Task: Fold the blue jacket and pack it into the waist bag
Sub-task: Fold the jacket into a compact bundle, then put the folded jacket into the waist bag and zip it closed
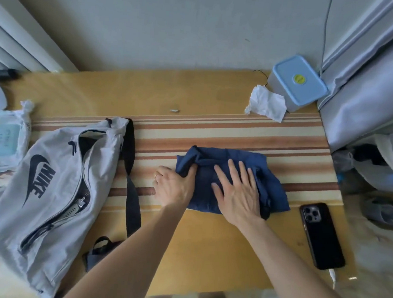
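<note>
The blue jacket lies folded into a small bundle on the striped cloth in the middle of the table. My left hand grips the bundle's left edge, thumb on top and fingers tucked under the fabric. My right hand lies flat on top of the bundle with its fingers spread, pressing it down. The grey waist bag with a dark logo lies at the left of the table, its main zipper open. Its black strap runs down between the bag and my left hand.
A black phone lies face down to the right of the jacket, with a cable at its near end. A crumpled tissue and a blue-lidded box sit at the back right. A wet-wipes pack lies at far left. Grey fabric hangs at right.
</note>
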